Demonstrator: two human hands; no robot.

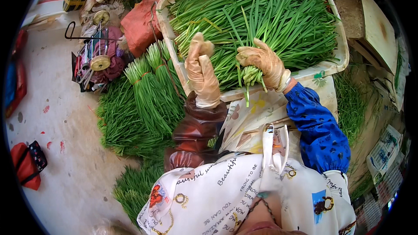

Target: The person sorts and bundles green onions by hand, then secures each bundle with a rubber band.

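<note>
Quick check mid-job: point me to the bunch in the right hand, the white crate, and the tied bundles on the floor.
bunch of green stalks (251, 75), head view, cut ends below the grip.
white crate (341, 56), head view, right rim.
tied bundles (143, 88), head view, stalks of the middle bundle.

Both hands wear tan gloves over a white crate heaped with loose green chives. The right hand grips a bunch of chives by its cut ends at the crate's near edge. The left hand hovers at the crate's near left corner, fingers loosely curled. Just left of the crate, tied bundles lie on the concrete floor.
</note>
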